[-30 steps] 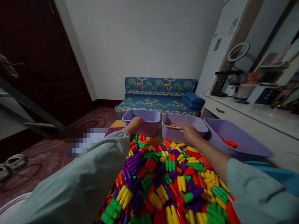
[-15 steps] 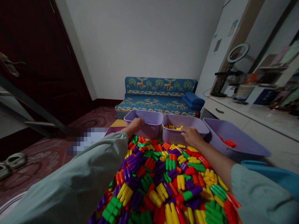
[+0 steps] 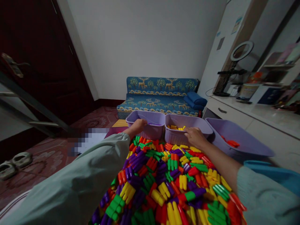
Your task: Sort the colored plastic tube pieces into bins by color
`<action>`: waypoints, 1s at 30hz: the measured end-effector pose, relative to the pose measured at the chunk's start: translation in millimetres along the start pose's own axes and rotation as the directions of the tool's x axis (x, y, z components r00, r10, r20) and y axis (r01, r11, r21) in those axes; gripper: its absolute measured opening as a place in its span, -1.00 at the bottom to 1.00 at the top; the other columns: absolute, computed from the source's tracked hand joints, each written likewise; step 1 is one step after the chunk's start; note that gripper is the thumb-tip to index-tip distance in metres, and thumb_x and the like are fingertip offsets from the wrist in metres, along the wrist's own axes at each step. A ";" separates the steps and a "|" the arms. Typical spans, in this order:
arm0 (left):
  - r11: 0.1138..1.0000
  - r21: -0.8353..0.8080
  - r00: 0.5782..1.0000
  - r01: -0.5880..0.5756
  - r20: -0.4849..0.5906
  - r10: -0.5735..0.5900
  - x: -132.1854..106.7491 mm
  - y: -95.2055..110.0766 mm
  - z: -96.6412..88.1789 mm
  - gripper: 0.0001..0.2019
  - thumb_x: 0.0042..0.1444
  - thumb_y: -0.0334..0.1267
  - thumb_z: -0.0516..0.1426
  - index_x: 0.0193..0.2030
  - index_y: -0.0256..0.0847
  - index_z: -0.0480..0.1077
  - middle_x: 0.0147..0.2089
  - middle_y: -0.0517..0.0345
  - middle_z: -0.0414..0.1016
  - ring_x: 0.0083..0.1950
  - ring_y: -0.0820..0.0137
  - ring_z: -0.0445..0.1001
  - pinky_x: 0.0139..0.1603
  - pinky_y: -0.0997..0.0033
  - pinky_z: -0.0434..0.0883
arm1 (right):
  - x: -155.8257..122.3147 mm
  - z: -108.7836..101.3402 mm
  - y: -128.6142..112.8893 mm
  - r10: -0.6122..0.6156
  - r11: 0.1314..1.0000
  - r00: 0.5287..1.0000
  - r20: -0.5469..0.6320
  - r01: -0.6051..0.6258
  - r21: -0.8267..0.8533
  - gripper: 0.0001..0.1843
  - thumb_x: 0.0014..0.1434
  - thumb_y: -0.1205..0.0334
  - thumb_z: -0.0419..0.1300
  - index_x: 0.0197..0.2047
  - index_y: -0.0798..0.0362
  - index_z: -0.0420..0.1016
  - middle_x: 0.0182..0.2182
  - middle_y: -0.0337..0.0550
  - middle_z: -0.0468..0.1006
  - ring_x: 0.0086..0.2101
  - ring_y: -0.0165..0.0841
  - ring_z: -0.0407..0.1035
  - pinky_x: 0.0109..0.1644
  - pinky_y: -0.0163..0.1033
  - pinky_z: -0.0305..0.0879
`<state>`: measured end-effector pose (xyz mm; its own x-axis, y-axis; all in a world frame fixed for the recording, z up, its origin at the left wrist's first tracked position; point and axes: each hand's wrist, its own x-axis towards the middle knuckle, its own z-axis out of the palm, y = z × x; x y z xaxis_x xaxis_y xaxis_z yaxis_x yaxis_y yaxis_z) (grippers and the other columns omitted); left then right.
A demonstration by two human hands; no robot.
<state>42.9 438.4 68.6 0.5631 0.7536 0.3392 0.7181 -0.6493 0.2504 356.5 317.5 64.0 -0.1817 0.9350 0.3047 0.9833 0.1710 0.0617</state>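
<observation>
My left hand (image 3: 139, 126) reaches over the near edge of the left purple bin (image 3: 153, 132). Its fingers are curled, and whatever they hold is hidden. A purple piece shows low inside that bin. My right hand (image 3: 195, 136) is at the near rim of the middle purple bin (image 3: 174, 137), fingers bent over it close to several yellow blocks (image 3: 173, 127). I cannot make out what the fingertips grip. Below both hands spreads a heap of plastic building blocks (image 3: 173, 162) in red, yellow, green and purple.
A third purple bin (image 3: 248, 137) on the right contains red blocks (image 3: 232, 143). Light blue plastic (image 3: 269, 172) lies beside my right sleeve. Behind the bins stands a patterned blue sofa (image 3: 152, 103). A white cabinet (image 3: 236, 115) lines the right side, and a metal frame (image 3: 42, 112) stands left.
The whole view has shifted slightly, with things appearing a little farther right. Both hands stay at the same bins with hardly any visible movement.
</observation>
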 end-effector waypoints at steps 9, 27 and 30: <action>0.991 0.072 0.992 0.113 -0.059 -0.109 -23.9 27.5 -6.6 -0.69 0.16 -0.44 -0.04 -0.05 -0.26 0.45 -0.01 -0.10 0.45 0.08 0.19 0.37 0.25 -0.13 0.09 | -4.7 -2.6 -7.0 0.046 0.996 0.998 0.047 -0.042 -0.079 -0.59 0.21 0.12 0.04 0.08 0.13 0.35 0.00 0.12 0.48 0.01 -0.09 0.33 0.15 0.08 0.04; 0.939 -0.309 0.977 0.154 0.187 -0.099 -173.5 140.5 12.6 -0.53 0.04 -0.23 0.17 0.13 -0.25 0.38 0.10 -0.15 0.37 0.12 0.16 0.37 0.15 0.21 0.31 | -119.8 16.4 -145.6 0.207 0.790 0.973 -0.106 -0.102 0.604 -0.71 0.15 0.24 0.09 -0.07 0.06 0.47 0.09 0.02 0.36 0.11 -0.22 0.24 0.22 -0.07 0.14; 0.908 -0.375 0.980 0.187 0.130 -0.148 -192.4 144.2 25.9 -0.54 0.04 -0.26 0.17 0.13 -0.23 0.37 0.10 -0.10 0.37 0.12 0.22 0.37 0.17 0.26 0.30 | -140.4 19.3 -155.2 0.268 0.750 0.958 -0.099 -0.143 0.646 -0.72 0.15 0.28 0.08 -0.09 0.07 0.48 0.05 0.02 0.41 0.09 -0.23 0.27 0.22 -0.08 0.15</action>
<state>48.8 202.3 16.0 0.4991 0.8481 0.1778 0.6036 -0.4875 0.6309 229.5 165.8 -6.7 0.0886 0.9111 0.4026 0.7668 0.1956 -0.6114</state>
